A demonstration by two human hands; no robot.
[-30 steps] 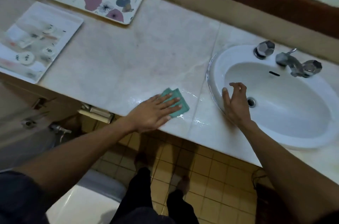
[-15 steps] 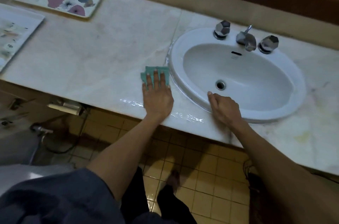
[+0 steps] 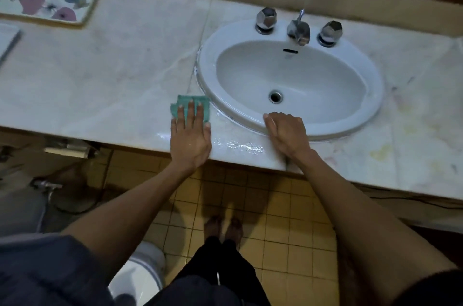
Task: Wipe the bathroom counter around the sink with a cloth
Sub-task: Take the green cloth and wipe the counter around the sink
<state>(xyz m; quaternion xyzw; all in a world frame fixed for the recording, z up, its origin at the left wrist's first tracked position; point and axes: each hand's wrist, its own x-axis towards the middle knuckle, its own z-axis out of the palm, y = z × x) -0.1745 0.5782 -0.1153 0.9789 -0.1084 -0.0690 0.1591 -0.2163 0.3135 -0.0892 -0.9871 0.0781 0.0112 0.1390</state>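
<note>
Flat, fingers spread, left hand [image 3: 191,139] presses cloth [image 3: 190,108] beside sink [image 3: 208,60]; right hand [image 3: 285,134] curled on its rim.

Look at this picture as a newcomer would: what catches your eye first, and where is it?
The green cloth stands out, pressed flat under the left hand on the counter just left of the sink. The right hand rests on the sink's front rim. A wet streak shines between the hands.
</note>
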